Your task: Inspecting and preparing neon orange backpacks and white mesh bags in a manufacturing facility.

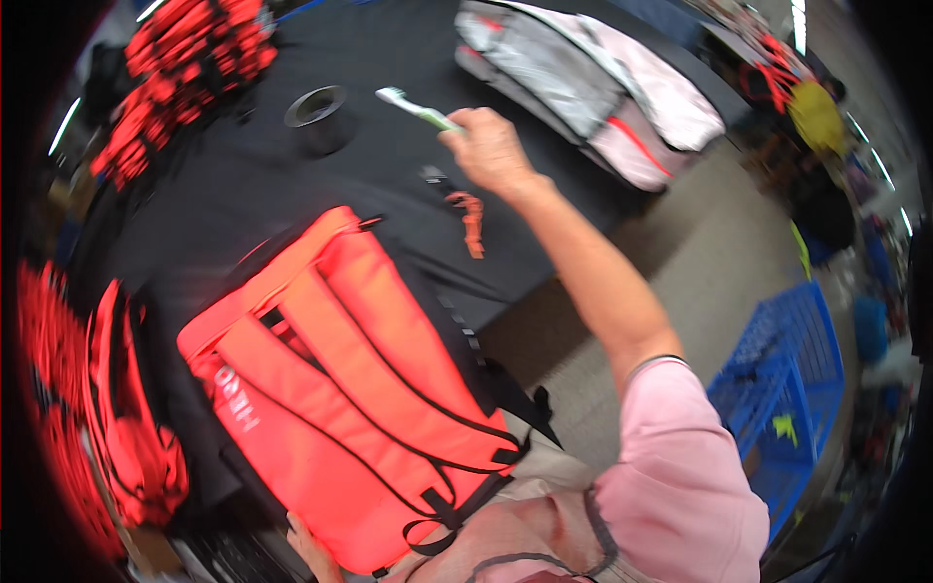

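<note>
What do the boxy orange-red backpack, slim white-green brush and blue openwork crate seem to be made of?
Boxy orange-red backpack: likely smooth synthetic fabric, fairly matte, given its soft panels and black-edged straps. Slim white-green brush: probably smooth plastic, given its bright handle, though blur hides detail. Blue openwork crate: apparently smooth moulded plastic, given its regular openings.

Smooth cloth backpack [316, 389]; beyond it, plastic toothbrush [420, 110], matt table cover [233, 185]; right of the backpack, plastic crate [802, 330]
</note>
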